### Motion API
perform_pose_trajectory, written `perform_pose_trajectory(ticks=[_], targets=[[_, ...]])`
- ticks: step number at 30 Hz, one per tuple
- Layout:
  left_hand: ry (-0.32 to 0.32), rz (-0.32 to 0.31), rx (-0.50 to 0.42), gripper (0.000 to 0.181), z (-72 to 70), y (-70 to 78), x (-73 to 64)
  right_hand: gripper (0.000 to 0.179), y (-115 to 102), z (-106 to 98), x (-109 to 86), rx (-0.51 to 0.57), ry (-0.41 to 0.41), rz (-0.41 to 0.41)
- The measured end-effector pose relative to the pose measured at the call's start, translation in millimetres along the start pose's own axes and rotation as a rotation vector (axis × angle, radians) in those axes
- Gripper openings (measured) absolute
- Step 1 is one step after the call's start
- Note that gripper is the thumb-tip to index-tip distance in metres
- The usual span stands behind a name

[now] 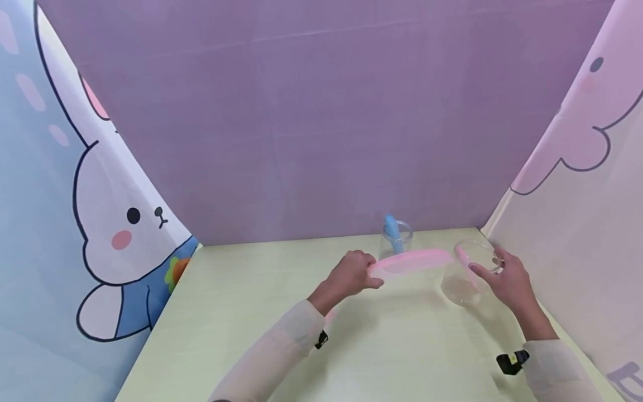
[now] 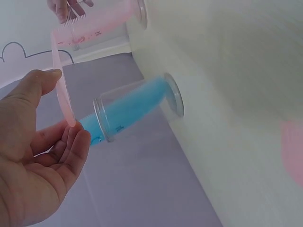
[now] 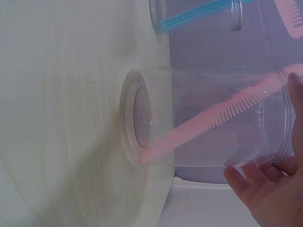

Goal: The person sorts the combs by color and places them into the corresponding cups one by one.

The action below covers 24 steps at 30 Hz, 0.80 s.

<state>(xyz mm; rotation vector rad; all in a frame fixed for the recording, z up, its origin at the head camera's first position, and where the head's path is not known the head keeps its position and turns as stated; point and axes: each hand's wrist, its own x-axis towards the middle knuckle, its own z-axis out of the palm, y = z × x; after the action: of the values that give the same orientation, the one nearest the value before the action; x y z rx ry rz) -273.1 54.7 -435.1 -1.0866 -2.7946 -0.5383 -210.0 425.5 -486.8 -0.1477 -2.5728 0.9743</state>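
Observation:
My left hand [image 1: 351,273] pinches one end of a pink comb [image 1: 412,261] between thumb and fingers, and the comb lies nearly level above the table. Its far end points right, close to the rim of a clear jar [image 3: 213,85]. My right hand [image 1: 509,279] grips that jar near its rim, thumb on one side and fingers on the other. Inside the jar a second pink comb [image 3: 203,125] leans diagonally, teeth showing through the wall. Behind the held comb stands another clear jar [image 1: 408,239] with a blue comb [image 2: 132,106] leaning in it.
A pink object [image 2: 293,151] lies on the pale table [image 1: 241,290], mostly hidden by my left forearm in the head view. A purple panel [image 1: 281,123] rises along the table's back edge. Cartoon-printed sheets [image 1: 105,223] stand at both sides.

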Motion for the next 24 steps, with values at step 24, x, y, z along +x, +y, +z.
perform_pose_trajectory(ticks=[24], targets=[[-0.017,0.017,0.006,0.033,8.9,21.0,32.6,0.089,3.6,0.1,2.4,0.003,-0.005,0.003]])
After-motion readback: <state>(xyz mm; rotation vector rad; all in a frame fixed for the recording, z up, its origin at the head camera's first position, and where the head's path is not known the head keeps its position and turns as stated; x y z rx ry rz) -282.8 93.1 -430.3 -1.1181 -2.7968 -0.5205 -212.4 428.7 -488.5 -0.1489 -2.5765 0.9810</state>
